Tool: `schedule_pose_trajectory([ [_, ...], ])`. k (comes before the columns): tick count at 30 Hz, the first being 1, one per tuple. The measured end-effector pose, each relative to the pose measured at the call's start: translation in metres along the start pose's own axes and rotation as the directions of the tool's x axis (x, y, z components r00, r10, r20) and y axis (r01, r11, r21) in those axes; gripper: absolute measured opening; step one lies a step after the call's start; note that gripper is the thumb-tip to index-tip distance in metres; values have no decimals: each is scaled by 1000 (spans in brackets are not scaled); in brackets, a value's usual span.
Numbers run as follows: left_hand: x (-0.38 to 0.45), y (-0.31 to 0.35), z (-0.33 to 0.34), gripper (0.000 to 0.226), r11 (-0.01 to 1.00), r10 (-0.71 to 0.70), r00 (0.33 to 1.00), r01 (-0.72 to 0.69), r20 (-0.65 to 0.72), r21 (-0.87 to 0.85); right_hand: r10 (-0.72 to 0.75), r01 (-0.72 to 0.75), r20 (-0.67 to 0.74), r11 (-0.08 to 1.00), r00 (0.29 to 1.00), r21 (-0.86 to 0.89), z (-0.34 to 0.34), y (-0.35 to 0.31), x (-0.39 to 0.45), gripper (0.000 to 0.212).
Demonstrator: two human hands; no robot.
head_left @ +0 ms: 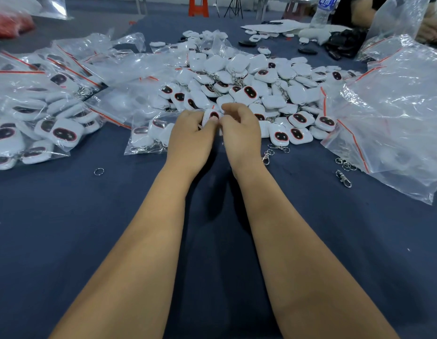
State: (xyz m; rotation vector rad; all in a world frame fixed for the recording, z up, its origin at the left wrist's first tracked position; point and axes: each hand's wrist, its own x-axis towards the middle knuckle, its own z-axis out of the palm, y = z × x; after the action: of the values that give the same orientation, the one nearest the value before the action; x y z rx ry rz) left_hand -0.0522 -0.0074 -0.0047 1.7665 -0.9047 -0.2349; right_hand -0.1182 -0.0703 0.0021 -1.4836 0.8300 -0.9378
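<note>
Right, both hands are working one piece: the left hand (190, 137) has its fingers curled in and pinches a white keychain fob (210, 116) by its near-left edge, dark red-rimmed oval face up. The right hand (239, 130) is curled tight too, thumb and fingertips nipping the fob's right edge. Whether a ring sits between those fingertips as well, I can't tell. The fob hangs between the two sets of fingertips, at the near foot of the big pile of fobs (249, 77) just beyond them. This looks like the fitting or checking step before bagging. A loose lobster clasp (266, 157) lies just behind the right fingers on the blue cloth (65, 216), and a part-filled zip bag (145, 139) sits just left of the left fingers. The next move likely calls for a firm left-hand hold while the right attaches hardware or carries the fob leftward to the bag.
</note>
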Motion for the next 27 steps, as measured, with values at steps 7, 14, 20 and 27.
schedule_pose_trajectory([
  [7, 0, -3, -2, 24, 954, -128, 989, 103, -70, -280, 38, -44, 134, 998, 990, 46, 4, 5, 3, 10],
  [14, 5, -4, -4, 16, 917, -190, 976, 139, -103, -374, 98, -113, 112, 984, 989, 136, -2, 2, 3, 16],
  [20, 5, -5, -2, 16, 944, -161, 983, 127, -89, -305, 58, -74, 129, 989, 990, 126, -4, 0, -1, 28],
  [27, 4, -3, 0, 18, 963, -147, 988, 130, -55, -234, 58, -66, 74, 991, 996, 114, 0, 2, 0, 23],
])
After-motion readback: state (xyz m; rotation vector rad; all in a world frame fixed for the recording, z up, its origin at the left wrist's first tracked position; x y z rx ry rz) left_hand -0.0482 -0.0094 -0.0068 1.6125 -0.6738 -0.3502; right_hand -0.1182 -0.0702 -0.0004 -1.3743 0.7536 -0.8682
